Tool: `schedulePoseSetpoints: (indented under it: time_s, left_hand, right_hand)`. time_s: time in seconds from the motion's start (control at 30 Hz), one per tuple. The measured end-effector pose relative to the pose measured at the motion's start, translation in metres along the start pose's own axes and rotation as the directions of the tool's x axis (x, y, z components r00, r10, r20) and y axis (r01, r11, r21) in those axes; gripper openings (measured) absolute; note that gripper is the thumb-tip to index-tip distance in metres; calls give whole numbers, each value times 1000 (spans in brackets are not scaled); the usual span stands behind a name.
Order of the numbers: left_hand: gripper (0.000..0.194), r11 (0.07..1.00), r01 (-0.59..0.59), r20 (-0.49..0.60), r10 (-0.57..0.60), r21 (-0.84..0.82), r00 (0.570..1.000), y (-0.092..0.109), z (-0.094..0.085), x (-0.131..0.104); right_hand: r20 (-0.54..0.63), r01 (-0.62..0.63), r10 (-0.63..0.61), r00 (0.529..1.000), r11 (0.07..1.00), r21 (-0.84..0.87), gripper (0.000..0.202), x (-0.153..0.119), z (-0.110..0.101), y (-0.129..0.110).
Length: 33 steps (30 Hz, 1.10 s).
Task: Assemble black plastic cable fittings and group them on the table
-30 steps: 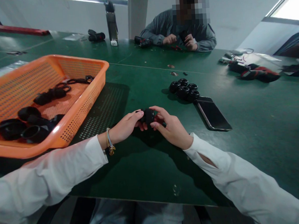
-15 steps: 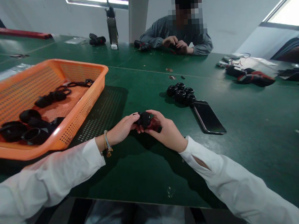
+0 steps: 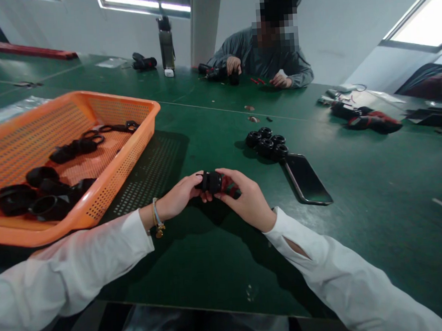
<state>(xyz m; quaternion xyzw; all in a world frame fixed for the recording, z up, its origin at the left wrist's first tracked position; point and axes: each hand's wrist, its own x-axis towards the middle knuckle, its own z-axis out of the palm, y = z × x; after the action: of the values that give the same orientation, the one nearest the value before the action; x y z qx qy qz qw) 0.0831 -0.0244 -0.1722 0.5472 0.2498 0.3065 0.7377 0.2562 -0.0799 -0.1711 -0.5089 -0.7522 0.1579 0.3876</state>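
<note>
Between my two hands, just over the green table, is a black ribbed cylindrical part [image 3: 211, 181] lying sideways. My left hand [image 3: 180, 195] pinches its left end, thumb on top and fingers beneath. On the right end, the thumb and fingers of my right hand [image 3: 247, 196] close around the rim. Whether the part is one piece or two joined pieces, I cannot tell. Several glossy black rings [image 3: 265, 147] cluster on the table beyond my right hand, close to a dark phone [image 3: 307, 179] lying flat.
An orange perforated basket [image 3: 126, 169] with several black parts stands at my left. Across the green table [image 3: 197, 267], a person in grey [image 3: 253, 53] sits with hands on the tabletop. A tall bottle [image 3: 166, 46] stands at the back; red-and-black tools [image 3: 371, 121] lie far right.
The black part has turned slightly in my hands, so more of its ribbed side shows. Across the table, the person's hands have moved apart, one now on a dark object.
</note>
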Motion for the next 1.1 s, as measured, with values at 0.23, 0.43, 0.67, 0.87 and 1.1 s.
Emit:
schedulePoseSetpoints:
  time_s: [0.23,0.43,0.67,0.87,1.1]
  left_hand:
    - [20,999,-26,50,27,-19,998,-3,-2,0]
    - [23,999,-35,49,33,28,998,-7,-5,2]
    - [27,996,-40,64,35,79,997,-5,-4,0]
    - [21,993,-33,31,30,111,999,-3,-1,-2]
    - [18,993,-43,42,39,107,998,-2,-1,-3]
  right_hand:
    - [-63,71,-68,996,996,49,40,0,2,3]
    - [-43,85,-83,996,995,56,37,0,2,4]
    - [-17,68,-67,998,995,72,39,0,1,3]
    - [7,60,-60,998,997,52,39,1,0,3]
    - [13,58,-58,998,997,53,38,1,0,4]
